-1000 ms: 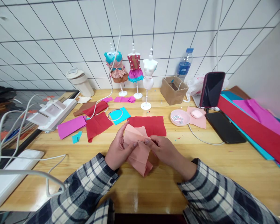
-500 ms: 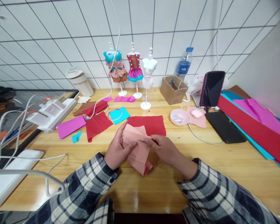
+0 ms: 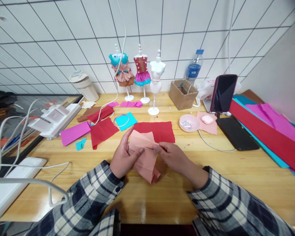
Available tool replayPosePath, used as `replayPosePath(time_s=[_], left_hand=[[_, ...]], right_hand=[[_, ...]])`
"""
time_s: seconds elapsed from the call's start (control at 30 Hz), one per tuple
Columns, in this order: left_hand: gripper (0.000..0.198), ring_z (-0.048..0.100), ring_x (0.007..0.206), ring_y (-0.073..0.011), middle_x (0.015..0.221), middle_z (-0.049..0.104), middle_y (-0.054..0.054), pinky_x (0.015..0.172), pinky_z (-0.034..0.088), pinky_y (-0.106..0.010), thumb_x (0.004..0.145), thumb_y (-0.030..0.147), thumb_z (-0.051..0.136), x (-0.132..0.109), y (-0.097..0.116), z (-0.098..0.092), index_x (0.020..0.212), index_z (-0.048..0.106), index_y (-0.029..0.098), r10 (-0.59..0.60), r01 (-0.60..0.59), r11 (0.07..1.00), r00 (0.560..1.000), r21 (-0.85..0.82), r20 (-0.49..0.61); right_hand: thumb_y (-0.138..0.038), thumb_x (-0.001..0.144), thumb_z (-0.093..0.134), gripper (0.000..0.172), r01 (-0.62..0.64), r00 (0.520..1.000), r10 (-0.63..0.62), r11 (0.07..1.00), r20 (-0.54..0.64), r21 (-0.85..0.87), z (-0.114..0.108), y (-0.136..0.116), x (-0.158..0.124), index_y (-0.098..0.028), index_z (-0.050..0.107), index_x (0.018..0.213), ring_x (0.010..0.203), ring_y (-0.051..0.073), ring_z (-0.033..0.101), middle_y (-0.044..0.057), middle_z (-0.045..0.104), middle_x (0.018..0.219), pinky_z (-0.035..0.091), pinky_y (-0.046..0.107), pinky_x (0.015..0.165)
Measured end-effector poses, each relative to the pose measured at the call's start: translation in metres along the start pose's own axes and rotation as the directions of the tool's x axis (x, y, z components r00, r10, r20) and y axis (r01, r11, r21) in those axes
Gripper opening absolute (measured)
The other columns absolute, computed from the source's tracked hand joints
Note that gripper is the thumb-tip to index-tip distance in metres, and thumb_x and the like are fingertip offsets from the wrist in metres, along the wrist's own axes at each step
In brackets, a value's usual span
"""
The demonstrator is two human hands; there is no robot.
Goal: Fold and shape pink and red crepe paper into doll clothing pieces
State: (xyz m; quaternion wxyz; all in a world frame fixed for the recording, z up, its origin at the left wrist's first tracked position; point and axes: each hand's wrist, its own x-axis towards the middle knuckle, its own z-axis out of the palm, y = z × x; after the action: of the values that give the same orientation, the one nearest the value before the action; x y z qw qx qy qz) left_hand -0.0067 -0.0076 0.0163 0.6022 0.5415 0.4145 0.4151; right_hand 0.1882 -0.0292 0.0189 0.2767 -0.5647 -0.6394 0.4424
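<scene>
A salmon-pink sheet of crepe paper point(image 3: 145, 162), folded over at its upper part, is held above the table between both hands. My left hand point(image 3: 125, 155) is closed on its left side, thumb lying on top and the other fingers mostly behind the paper. At the right end of the fold, my right hand point(image 3: 173, 158) pinches the edge between thumb and forefinger. The lower end of the sheet hangs down with a curled corner. Just beyond the hands lies a flat red crepe paper piece point(image 3: 159, 129), partly covered by the pink one.
Behind stand a bare white mini mannequin point(image 3: 156, 73) and two dressed ones. Right of them are a cardboard box point(image 3: 183, 95), a pink bowl point(image 3: 189, 124) of small beads and a phone point(image 3: 237, 133). Paper scraps point(image 3: 75, 133), cables and a power strip point(image 3: 59, 119) occupy the left.
Both hands stay almost in place with the pink crepe paper between them. Its lower end has risen very slightly.
</scene>
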Motion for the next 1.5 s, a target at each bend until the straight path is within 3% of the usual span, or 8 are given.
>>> replayPosePath(time_s=[0.53,0.93,1.17,1.5], left_hand=[[0.099,0.062,0.115,-0.0323,0.128,0.061,-0.016,0.089,0.057,-0.043,0.077,0.03,0.074,0.0001,0.0011,0.003,0.151,0.009,0.021,0.008,-0.007,0.999,0.999,-0.036,0.037],[0.098,0.071,0.093,-0.0271,0.116,0.068,-0.015,0.084,0.059,-0.042,0.077,0.029,0.074,0.0004,-0.0005,0.0022,0.151,0.011,0.019,0.019,-0.017,0.999,0.999,-0.044,0.049],[0.1,0.067,0.105,-0.0295,0.122,0.065,-0.016,0.087,0.058,-0.041,0.078,0.03,0.073,-0.0003,0.0007,0.0028,0.152,0.007,0.019,0.031,-0.03,0.999,0.999,-0.011,0.042],[0.091,0.065,0.109,-0.0295,0.124,0.063,-0.016,0.09,0.056,-0.042,0.081,0.029,0.07,-0.0011,-0.002,0.0018,0.15,0.012,0.02,0.052,-0.055,0.998,0.996,0.031,0.077]], right_hand=[[-0.053,0.088,0.044,0.041,-0.079,0.996,0.079,0.997,0.044,0.019,-0.0027,0.0002,0.0007,-0.019,0.052,0.068,0.055,0.011,0.041,-0.004,0.042,0.058,0.027,0.024,0.05],[-0.05,0.088,0.048,0.038,-0.043,0.999,0.043,0.999,0.023,0.007,-0.0021,0.0036,0.002,-0.018,0.052,0.067,0.058,0.011,0.042,-0.004,0.047,0.06,0.028,0.024,0.053],[-0.057,0.089,0.041,0.045,-0.097,0.995,0.095,0.995,0.037,0.035,-0.0016,0.0009,0.0011,-0.019,0.05,0.068,0.054,0.012,0.043,-0.004,0.043,0.058,0.027,0.025,0.05],[-0.055,0.089,0.043,0.044,-0.042,0.997,0.037,0.996,0.062,0.083,-0.0003,-0.0004,0.0003,-0.018,0.051,0.067,0.057,0.011,0.042,-0.004,0.044,0.06,0.029,0.024,0.052]])
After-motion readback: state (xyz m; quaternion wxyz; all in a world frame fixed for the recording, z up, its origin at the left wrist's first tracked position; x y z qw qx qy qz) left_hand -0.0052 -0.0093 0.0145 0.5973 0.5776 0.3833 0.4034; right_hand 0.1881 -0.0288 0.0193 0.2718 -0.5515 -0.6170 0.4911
